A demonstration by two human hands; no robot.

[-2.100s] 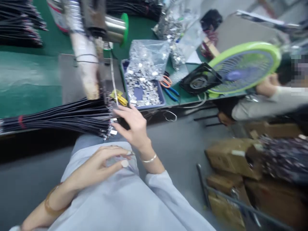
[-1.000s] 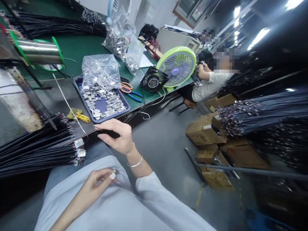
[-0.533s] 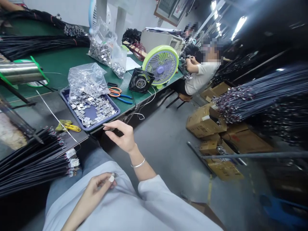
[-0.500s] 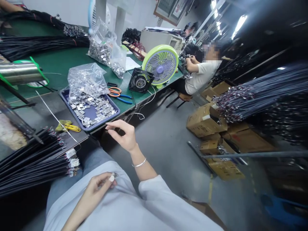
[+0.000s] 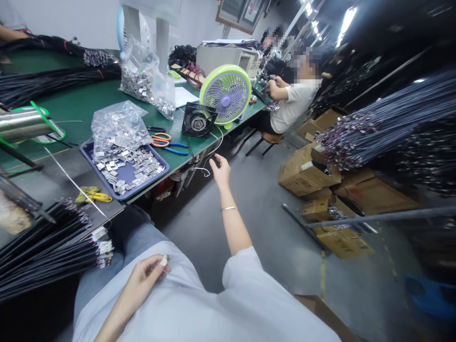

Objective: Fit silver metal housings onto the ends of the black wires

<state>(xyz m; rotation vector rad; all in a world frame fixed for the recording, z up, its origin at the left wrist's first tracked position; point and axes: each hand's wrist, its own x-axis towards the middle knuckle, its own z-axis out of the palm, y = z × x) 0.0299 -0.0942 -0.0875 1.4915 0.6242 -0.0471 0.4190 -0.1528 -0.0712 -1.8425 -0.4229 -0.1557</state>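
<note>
My left hand (image 5: 146, 275) rests by my lap, thumb and fingers pinched on a small shiny metal piece (image 5: 168, 257); a white patch shows at the thumb tip. Stretched out past the bench edge, my right hand (image 5: 221, 170) is open, fingers apart, with nothing visible in it. It is nearest to a white cord (image 5: 204, 171) that hangs from the bench. On the bench, a purple-blue tray (image 5: 107, 187) holds many small flat metal connector shells (image 5: 146, 164), with a clear plastic bag (image 5: 119, 121) of them lying partly over it.
Beside the tray lie orange-and-blue-handled pliers (image 5: 174, 145) and a yellow cutter (image 5: 99, 195). Behind stand a black fan (image 5: 197, 121) and a green fan (image 5: 226, 97). Black cables (image 5: 53, 266) lie at left. A seated co-worker (image 5: 295, 102) and cardboard boxes (image 5: 306, 171) are at right.
My right hand has moved forward and to the right, away from the tray's edge, and its fingers have spread. The left hand stays by my lap. The view has shifted slightly.
</note>
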